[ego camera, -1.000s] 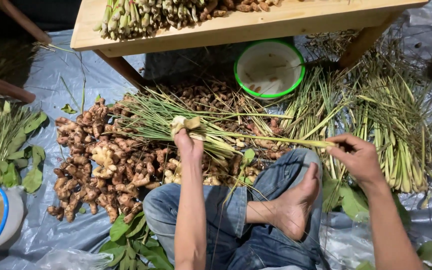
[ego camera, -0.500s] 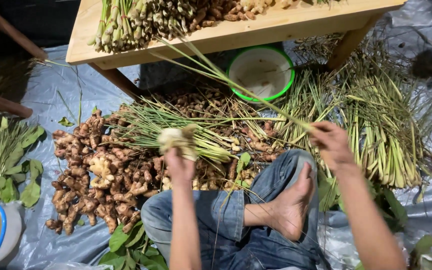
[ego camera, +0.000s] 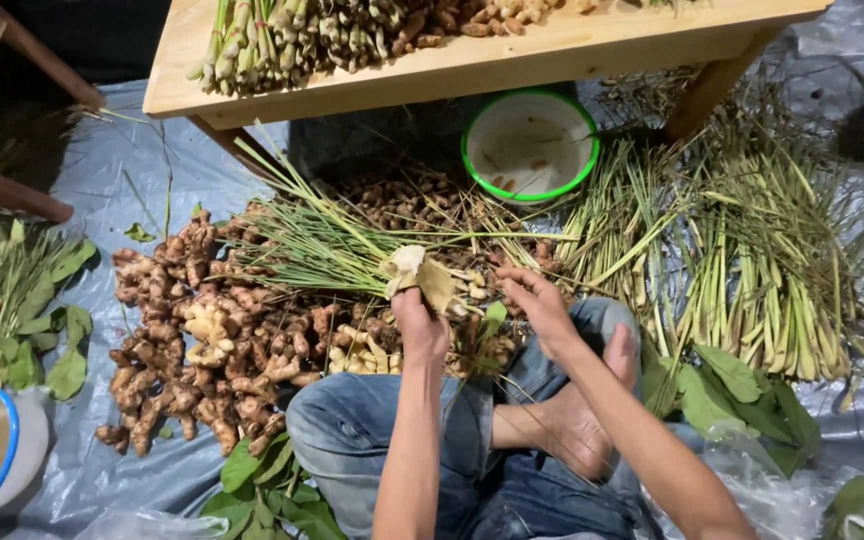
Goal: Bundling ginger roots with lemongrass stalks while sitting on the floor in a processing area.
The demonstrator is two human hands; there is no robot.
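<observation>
Lemongrass bundle (ego camera: 352, 250), gripped at its cut base by the left hand (ego camera: 420, 325), is lying across the ginger pile (ego camera: 202, 330); the right hand (ego camera: 542, 305), fingers loosely spread and empty, is drawing back beside it after reaching toward the stalks on the right.

No labels, signs or screens in view. Only packaging: crumpled clear plastic bags, near right (ego camera: 752, 470) and near left (ego camera: 142, 525), on tarp.
</observation>
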